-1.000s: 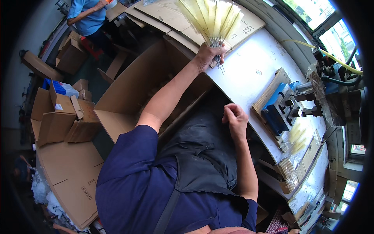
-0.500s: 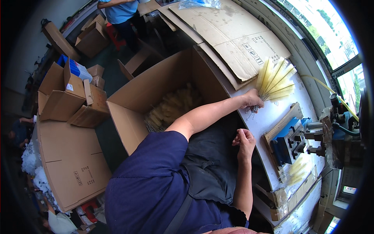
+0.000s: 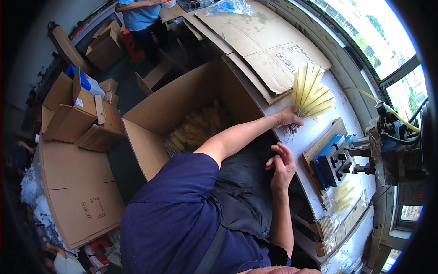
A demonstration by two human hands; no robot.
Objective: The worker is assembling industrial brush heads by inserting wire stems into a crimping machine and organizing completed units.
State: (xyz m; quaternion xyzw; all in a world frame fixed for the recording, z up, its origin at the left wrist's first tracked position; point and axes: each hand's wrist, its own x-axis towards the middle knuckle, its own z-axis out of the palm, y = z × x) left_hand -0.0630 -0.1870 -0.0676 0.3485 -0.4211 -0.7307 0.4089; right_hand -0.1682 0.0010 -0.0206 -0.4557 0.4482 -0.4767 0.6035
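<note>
My left hand [image 3: 286,117] is closed around the wire ends of a bunch of pale yellow tube brushes [image 3: 314,95]. The bristle heads fan out beyond the hand, over the white table [image 3: 315,132]. Thin wire loops stick out below the fist. My right hand [image 3: 283,168] is raised at the table's near edge, fingers bent and apart, and nothing shows in it. Beside it on the table is a blue clamping fixture [image 3: 325,168] on a wooden board. A large open carton [image 3: 175,102] to the left holds many similar brushes [image 3: 200,125].
Flattened cardboard sheets [image 3: 260,36] lie at the far end of the table. More brushes [image 3: 344,196] lie on clear plastic near the fixture. Several cartons [image 3: 73,114] stand on the left. A person in a light blue shirt [image 3: 139,18] stands at the back.
My right hand has risen a little and its fingers have opened from a closed pose. My left hand still grips the brushes; the whole view has shifted slightly.
</note>
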